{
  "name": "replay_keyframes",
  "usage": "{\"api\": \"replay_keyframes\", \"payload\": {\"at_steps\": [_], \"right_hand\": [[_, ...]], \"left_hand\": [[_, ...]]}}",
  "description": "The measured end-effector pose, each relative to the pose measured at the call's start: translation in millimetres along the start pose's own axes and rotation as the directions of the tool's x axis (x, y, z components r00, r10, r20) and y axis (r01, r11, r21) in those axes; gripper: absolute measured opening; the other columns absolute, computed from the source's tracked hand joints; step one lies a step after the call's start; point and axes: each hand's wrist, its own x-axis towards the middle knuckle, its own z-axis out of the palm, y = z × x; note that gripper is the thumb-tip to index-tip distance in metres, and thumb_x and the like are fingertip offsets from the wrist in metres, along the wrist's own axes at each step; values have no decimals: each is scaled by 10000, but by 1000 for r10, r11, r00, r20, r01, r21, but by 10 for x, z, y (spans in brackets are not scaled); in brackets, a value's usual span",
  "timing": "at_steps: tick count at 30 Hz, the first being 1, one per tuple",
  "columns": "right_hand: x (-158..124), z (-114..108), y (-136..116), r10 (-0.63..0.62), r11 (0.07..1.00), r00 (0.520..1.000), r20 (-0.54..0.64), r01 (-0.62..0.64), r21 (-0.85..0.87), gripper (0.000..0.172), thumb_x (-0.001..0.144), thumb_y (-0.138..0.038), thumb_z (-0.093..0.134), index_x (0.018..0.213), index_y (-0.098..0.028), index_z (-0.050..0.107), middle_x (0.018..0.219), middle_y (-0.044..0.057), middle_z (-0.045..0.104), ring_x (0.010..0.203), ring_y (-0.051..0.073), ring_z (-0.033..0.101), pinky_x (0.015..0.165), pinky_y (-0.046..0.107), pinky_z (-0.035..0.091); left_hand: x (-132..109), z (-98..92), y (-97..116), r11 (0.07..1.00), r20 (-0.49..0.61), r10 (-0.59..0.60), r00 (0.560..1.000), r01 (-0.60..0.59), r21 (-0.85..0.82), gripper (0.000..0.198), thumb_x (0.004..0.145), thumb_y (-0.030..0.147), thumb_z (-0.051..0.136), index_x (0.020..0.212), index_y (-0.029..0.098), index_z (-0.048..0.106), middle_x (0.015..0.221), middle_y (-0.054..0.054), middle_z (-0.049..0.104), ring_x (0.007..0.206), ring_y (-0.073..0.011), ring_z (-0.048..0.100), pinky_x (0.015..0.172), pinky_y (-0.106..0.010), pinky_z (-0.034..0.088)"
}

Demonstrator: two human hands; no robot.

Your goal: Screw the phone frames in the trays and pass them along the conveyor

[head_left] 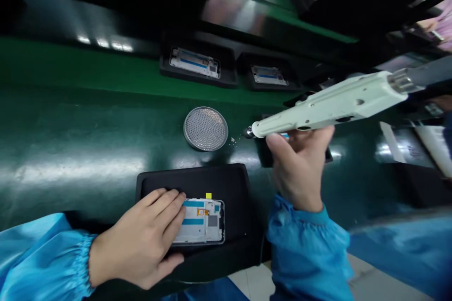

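A white phone frame with blue strips and a yellow tab lies in a black tray near the table's front edge. My left hand rests flat over the left part of that frame, fingers stretched out. Raised over the table on the right, my right hand grips a pale green electric screwdriver, its tip pointing left. Just left of the tip, tiny screws are scattered on the green table. Beside them sits a round dish with a dotted surface.
Two black trays with phone frames stand at the back of the table. Another dark tray is partly hidden behind my right hand. Shelving runs along the back, and a blue sleeve shows at the right.
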Motion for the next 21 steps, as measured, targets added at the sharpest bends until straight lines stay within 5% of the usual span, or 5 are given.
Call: {"api": "replay_keyframes", "payload": {"at_steps": [4, 8, 11, 16, 21], "right_hand": [[219, 221, -55, 50, 984, 998, -34, -43, 175, 238, 711, -279, 694, 926, -219, 612, 797, -5, 665, 772, 180, 644, 834, 411, 517], [44, 281, -337, 58, 902, 998, -2, -51, 429, 354, 634, -158, 620, 984, -177, 662, 642, -19, 593, 644, 146, 552, 727, 351, 486], [-320, 284, -582, 76, 848, 994, 77, -106, 520, 301, 717, -227, 621, 1015, -207, 663, 522, -54, 465, 534, 121, 438, 597, 304, 435], [-839, 381, -731, -37, 884, 955, 294, -106, 456, 245, 819, -191, 586, 1046, -247, 657, 577, -47, 486, 543, 116, 481, 596, 317, 445], [-907, 429, -721, 25, 904, 916, 400, -191, 383, 222, 830, -169, 611, 1026, -265, 649, 625, -45, 523, 590, 112, 519, 628, 315, 463]], "left_hand": [[-8, 14, 7, 999, 57, -3, 998, 1, 35, 534, 903, 446, 544, 1252, 48, 618, 1337, -219, 585, 1211, -375, 556, 1045, -493, 407], [25, 69, 24, 998, -1, -28, 1000, 28, 62, 507, 926, 425, 522, 1237, 39, 625, 1319, -214, 598, 1171, -365, 575, 1023, -477, 403], [49, 92, 33, 997, -22, -31, 999, 33, 66, 497, 934, 425, 501, 1204, 34, 646, 1286, -207, 620, 1164, -362, 576, 1031, -474, 382], [71, 131, 49, 997, -46, -44, 998, 46, 65, 509, 925, 442, 484, 1190, 44, 658, 1274, -203, 628, 1171, -370, 569, 1033, -481, 361], [95, 154, 83, 996, -78, -47, 996, 52, 66, 500, 899, 428, 507, 1172, 39, 666, 1261, -214, 632, 1153, -371, 578, 1015, -482, 368]]}}
